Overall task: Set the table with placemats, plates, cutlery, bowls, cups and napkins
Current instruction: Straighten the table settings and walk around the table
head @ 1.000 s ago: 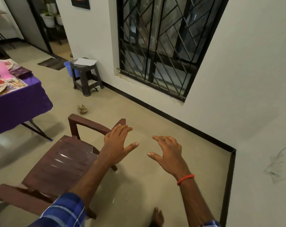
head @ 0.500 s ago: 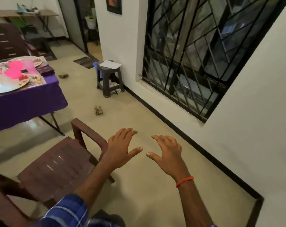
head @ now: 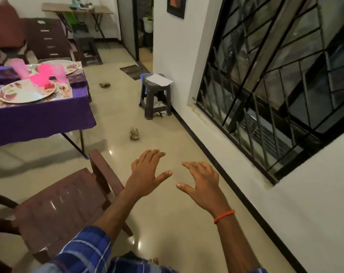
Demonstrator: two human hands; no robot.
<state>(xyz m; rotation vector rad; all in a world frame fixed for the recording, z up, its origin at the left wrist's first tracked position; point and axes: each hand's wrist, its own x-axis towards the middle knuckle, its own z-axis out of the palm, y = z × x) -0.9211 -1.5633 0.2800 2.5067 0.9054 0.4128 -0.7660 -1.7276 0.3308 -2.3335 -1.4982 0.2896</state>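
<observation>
A table under a purple cloth [head: 39, 119] stands at the upper left. On it lie two floral plates, the near plate [head: 19, 94] and the far plate [head: 69, 66], on patterned placemats. A pink bowl [head: 39, 79] sits on the near plate, with pink cups [head: 59, 72] behind it and dark purple napkins [head: 78, 78] beside them. My left hand [head: 145, 174] and my right hand [head: 204, 184] hover empty over the floor, fingers spread, well to the right of the table.
A brown plastic chair [head: 54, 203] stands just left of my left arm. A dark stool [head: 155, 95] with a white paper on top sits by the wall. Two crumpled scraps [head: 134, 133] lie on the floor. A barred window [head: 275, 85] fills the right wall.
The view has swung left and up, bringing more of the set table and the room behind it into sight. Both hands stay spread and empty in front of me.
</observation>
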